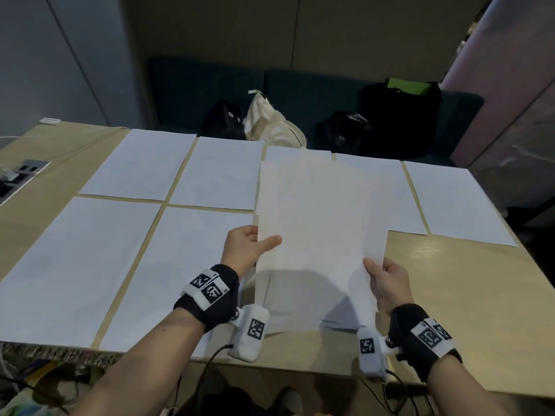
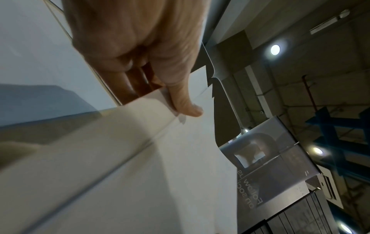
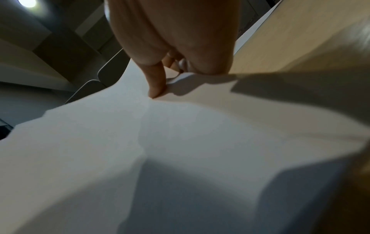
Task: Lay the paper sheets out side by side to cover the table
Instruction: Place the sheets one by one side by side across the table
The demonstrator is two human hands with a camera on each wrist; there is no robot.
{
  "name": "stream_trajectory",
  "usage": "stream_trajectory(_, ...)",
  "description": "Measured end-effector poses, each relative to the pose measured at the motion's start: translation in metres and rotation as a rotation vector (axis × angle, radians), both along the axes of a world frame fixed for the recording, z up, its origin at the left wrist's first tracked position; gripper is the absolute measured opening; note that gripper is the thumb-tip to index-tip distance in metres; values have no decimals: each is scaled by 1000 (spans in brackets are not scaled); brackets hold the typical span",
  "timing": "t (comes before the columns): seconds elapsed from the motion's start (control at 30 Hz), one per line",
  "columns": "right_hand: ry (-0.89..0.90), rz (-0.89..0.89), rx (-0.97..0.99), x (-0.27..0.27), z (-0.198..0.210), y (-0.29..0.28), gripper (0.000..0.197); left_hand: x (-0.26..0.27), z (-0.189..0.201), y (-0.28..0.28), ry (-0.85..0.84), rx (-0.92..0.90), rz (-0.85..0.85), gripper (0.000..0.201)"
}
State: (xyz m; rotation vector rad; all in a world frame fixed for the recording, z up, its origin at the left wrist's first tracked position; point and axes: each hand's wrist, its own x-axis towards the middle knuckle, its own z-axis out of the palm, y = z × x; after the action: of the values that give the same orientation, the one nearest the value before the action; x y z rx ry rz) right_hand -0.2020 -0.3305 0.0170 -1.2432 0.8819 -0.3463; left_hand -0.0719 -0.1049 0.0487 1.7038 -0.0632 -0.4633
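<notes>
I hold a loose stack of white paper sheets (image 1: 321, 220) above the middle of the wooden table (image 1: 468, 295), tilted away from me. My left hand (image 1: 264, 240) pinches its left edge, thumb on top. My right hand (image 1: 372, 268) pinches the lower right edge. In the left wrist view the thumb (image 2: 186, 102) presses on the paper (image 2: 140, 158). The right wrist view shows the thumb (image 3: 158, 82) on the fanned sheets (image 3: 140, 142). Several single sheets lie flat side by side: two at the far left (image 1: 141, 163), two at the near left (image 1: 75, 265), two at the far right (image 1: 456, 199). Another sheet (image 1: 294, 313) lies in shadow under the stack.
Bare wood shows at the near right of the table. A power socket box (image 1: 21, 175) and a cable sit at the left edge. Dark bags (image 1: 399, 121) and a beige bag (image 1: 270, 121) rest on a teal bench behind the table.
</notes>
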Motion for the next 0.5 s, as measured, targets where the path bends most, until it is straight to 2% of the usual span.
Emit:
stream_trajectory(0.07, -2, -74, -15, -4, 3, -6, 29, -3, -5, -3, 10, -7, -6, 19)
stream_trajectory(0.17, 17, -195, -63, -12, 6, -22, 32, -9, -17, -3, 2, 110, -40, 38)
stream_trajectory(0.23, 8, -253, -72, -20, 7, -33, 32, -14, -26, -2, -31, 257, -88, 52)
stream_trajectory(0.33, -22, -305, -54, -32, 8, -46, 31, -25, -35, 0, -88, 423, -150, 62)
stream_trajectory(0.43, -17, -335, -42, -40, 9, -54, 10, -32, -41, 1, -121, 505, -198, 70)
stream_trajectory(0.5, -9, -364, -46, -42, 9, -57, 18, -35, -43, 1, -136, 517, -212, 79)
